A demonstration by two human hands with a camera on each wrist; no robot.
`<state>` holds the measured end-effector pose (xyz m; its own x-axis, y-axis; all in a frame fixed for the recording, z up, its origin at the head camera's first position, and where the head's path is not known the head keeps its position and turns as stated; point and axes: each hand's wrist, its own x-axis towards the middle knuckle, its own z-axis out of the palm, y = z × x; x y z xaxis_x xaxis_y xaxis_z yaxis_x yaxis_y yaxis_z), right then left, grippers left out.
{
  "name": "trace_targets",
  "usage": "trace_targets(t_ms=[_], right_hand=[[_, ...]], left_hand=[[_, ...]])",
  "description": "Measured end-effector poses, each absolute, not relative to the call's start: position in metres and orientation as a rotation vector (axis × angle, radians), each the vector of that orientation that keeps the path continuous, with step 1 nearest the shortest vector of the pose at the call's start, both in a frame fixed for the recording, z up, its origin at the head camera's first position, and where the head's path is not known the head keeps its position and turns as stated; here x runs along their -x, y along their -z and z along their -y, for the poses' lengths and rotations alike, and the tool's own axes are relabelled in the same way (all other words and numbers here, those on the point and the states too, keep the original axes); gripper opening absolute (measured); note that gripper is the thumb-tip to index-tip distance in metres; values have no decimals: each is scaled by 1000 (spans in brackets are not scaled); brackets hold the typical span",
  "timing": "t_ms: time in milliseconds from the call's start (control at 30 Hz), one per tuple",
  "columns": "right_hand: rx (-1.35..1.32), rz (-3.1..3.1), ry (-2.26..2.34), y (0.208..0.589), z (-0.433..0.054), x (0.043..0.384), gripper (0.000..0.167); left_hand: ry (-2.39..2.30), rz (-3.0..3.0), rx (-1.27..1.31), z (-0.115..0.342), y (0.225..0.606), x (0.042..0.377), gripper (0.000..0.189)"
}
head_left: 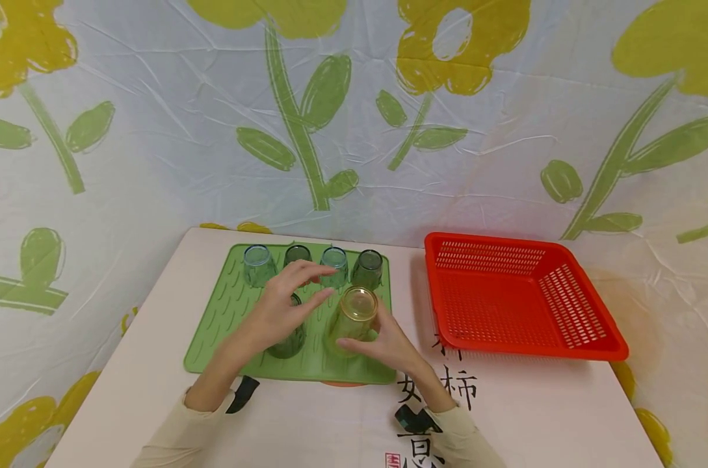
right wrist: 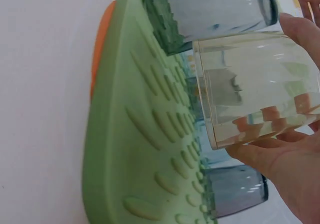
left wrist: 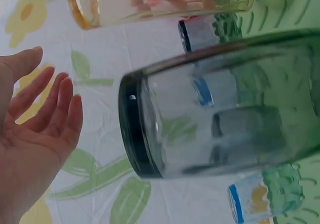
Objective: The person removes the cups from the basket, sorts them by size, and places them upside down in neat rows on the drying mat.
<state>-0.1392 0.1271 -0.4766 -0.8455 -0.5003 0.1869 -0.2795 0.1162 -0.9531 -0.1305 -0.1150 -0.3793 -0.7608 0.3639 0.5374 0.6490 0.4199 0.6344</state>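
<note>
My right hand [head_left: 391,348] grips an amber-tinted glass [head_left: 354,325] around its side, base up. In the right wrist view, the rim of the amber glass [right wrist: 205,94] is slightly off the green drying mat [right wrist: 125,149]. My left hand [head_left: 274,312] has relaxed, parted fingers and holds nothing; in the head view it hangs over a dark grey-green glass [head_left: 288,343]. That glass is upside down on the mat; the left wrist view shows the left hand [left wrist: 42,119] apart from it.
Along the mat's far side stand several upturned glasses: a blue one [head_left: 259,268], a grey one [head_left: 297,255], another blue one [head_left: 334,261] and a dark one [head_left: 368,270]. On the right sits a red perforated basket [head_left: 529,354]. A flowered cloth [head_left: 365,130] hangs behind the table.
</note>
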Motion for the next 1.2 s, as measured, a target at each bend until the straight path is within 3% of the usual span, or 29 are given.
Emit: trace_targets(t_ms=[733,1067,1200], right_hand=[[685,-2268,1739,499,-115,146,94],[716,-2295,1590,493,-124,145,106],[753,-2345,1502,486,-132,144,102]], left_hand=[[1201,2312,640,159,401,141,17],[1238,2290,614,179,419,150,17],[1203,2313,610,188,424,153,17]])
